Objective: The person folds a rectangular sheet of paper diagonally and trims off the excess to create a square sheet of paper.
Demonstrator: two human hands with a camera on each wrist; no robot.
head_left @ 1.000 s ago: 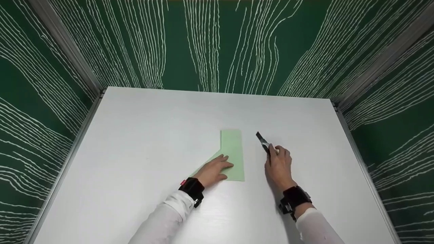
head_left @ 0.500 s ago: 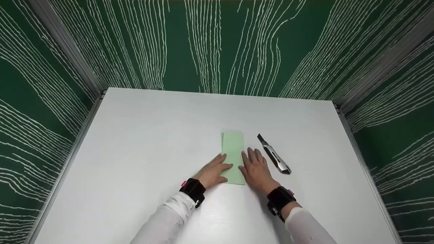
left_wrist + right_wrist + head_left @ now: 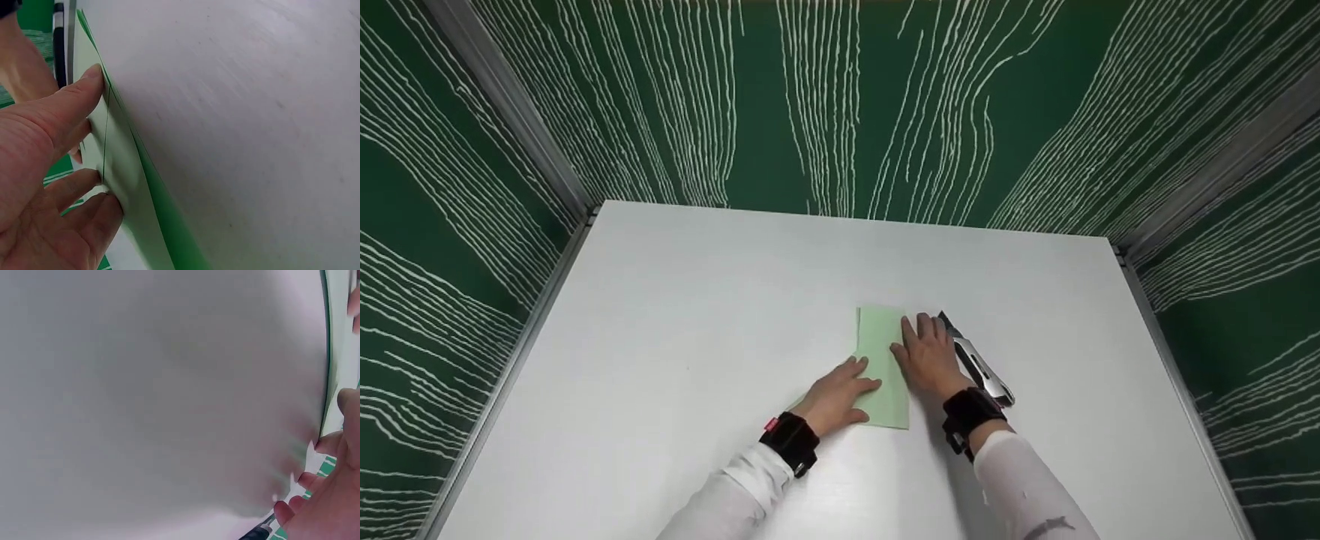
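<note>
A folded sheet of light green paper (image 3: 877, 334) lies on the white table. My left hand (image 3: 831, 396) presses on its lower left part with spread fingers. The left wrist view shows the thumb and fingers of that hand (image 3: 34, 146) flat against the folded paper (image 3: 126, 163), whose layers part slightly at the edge. Along the paper's right edge rests my right hand (image 3: 931, 361), fingers extended and touching it. A utility knife (image 3: 984, 375) with its blade out lies just right of that hand, partly hidden by it. Only its dark end (image 3: 257, 533) shows in the right wrist view.
The white tabletop (image 3: 697, 300) spreads around the paper on all sides. Green panels with white wavy lines (image 3: 765, 112) stand behind it and at both sides, joined by grey metal posts (image 3: 529, 97).
My right hand has let go of the utility knife, moved left to the paper's right edge, and then slid a little up along it. My left hand has stayed on the paper.
</note>
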